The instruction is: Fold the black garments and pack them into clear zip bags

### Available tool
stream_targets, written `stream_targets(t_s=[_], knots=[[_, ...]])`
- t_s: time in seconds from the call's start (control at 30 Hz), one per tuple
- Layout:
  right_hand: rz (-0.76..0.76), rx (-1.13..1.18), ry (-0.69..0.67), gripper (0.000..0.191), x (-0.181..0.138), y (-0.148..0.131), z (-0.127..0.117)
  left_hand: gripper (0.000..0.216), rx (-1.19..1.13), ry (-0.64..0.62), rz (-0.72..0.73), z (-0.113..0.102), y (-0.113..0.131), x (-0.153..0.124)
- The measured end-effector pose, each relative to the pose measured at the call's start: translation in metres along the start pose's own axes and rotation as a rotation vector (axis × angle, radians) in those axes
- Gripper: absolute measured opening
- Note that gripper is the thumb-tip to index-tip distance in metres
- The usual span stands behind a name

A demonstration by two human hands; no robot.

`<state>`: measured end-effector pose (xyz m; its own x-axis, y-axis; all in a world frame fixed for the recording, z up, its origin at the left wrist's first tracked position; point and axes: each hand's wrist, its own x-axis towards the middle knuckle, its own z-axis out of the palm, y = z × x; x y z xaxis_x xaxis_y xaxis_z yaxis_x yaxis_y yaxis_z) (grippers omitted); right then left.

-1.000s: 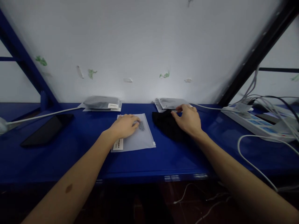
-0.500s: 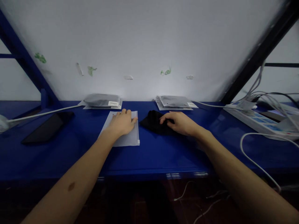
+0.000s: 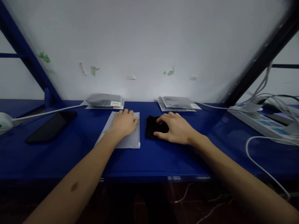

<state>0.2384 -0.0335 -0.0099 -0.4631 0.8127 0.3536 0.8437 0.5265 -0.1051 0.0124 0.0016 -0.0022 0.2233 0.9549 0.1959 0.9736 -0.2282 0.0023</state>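
Observation:
My left hand (image 3: 125, 123) lies flat, fingers stretched out, on a frosted zip bag (image 3: 132, 140) with a white slider at its right edge. To its right a folded piece of black cloth (image 3: 150, 128) rests on the blue table (image 3: 140, 163); its exact kind cannot be made out. My right hand (image 3: 176, 127) is over the right part of this cloth. Its thumb and fingers are spread apart, touching the cloth from above, and they hide part of it.
Two stacks of packed grey zip bags, a left stack (image 3: 104, 101) and a right stack (image 3: 177, 102), lie by the wall. A dark phone-like slab (image 3: 51, 127) is at left. A power strip (image 3: 263, 121) with tangled white cables (image 3: 261, 165) occupies the right side.
The black cloth has gone from a spread, pointed shape to a compact folded one. My right hand's fingers have opened out over it. My left hand stays on the bag.

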Motion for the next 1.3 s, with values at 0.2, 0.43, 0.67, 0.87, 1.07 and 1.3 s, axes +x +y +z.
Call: stream_targets(t_s=[0.2, 0.43, 0.67, 0.87, 1.07, 1.3], knots=[[0.070, 0.047, 0.020, 0.039, -0.001, -0.002, 0.001, 0.037, -0.014, 0.092, 0.042, 0.001, -0.001, 0.001], [0.110, 0.262, 0.223, 0.051, 0.003, 0.008, 0.011, 0.027, -0.221, 0.278, 0.436, -0.009, 0.014, -0.003], [0.255, 0.388, 0.622, 0.028, 0.006, 0.014, 0.004, 0.030, -0.402, 0.136, 0.609, -0.007, 0.026, -0.012], [0.238, 0.291, 0.775, 0.020, 0.006, 0.018, -0.001, 0.031, -0.321, 0.057, 0.609, -0.004, 0.022, -0.011], [0.387, 0.237, 0.806, 0.020, 0.004, 0.024, -0.006, 0.043, -0.145, 0.125, 0.359, -0.006, 0.014, -0.002], [0.656, 0.165, 0.681, 0.028, 0.001, 0.057, -0.006, 0.039, -0.002, 0.204, 0.150, -0.002, 0.004, 0.001]])
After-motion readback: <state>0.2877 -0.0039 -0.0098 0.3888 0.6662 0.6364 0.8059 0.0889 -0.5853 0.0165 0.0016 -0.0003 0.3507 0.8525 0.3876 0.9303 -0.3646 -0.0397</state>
